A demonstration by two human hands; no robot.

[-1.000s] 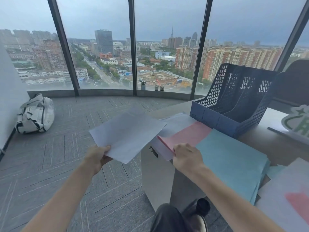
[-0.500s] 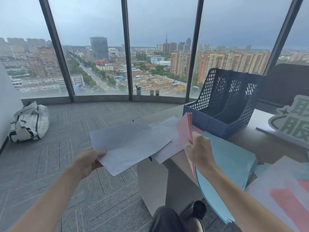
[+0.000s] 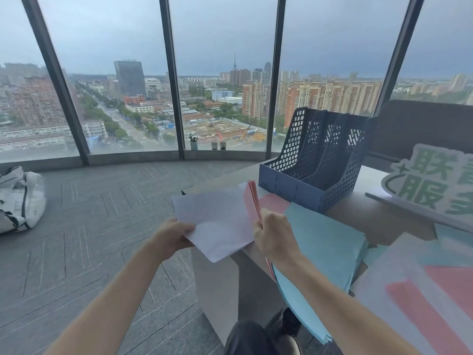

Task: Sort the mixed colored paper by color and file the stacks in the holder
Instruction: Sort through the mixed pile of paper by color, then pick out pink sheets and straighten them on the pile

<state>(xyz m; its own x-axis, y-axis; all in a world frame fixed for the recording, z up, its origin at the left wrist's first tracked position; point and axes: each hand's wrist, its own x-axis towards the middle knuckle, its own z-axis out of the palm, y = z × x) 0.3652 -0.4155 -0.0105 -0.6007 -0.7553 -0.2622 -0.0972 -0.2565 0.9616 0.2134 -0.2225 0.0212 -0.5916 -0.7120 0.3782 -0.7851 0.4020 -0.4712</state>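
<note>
While right hand (image 3: pixel 275 238) hides pink sheets' (image 3: pixel 254 201) lower edge, fingers unseen

The white sheets (image 3: pixel 217 221), pink sheets (image 3: pixel 254 203) and blue stack (image 3: pixel 325 242) are thin matt paper, the blue edges slightly ragged. The holder (image 3: pixel 314 175) is dark blue matt plastic with perforated mesh walls. The desk (image 3: pixel 371 216) has a smooth, dull grey top; the floor (image 3: pixel 89 226) is matt textured carpet and the bag (image 3: pixel 20 201) soft cloth.

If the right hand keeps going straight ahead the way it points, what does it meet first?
Probably the blue file holder: the right hand, gripping pink sheets upright, points toward its front wall. Depth is hard to judge.
</note>
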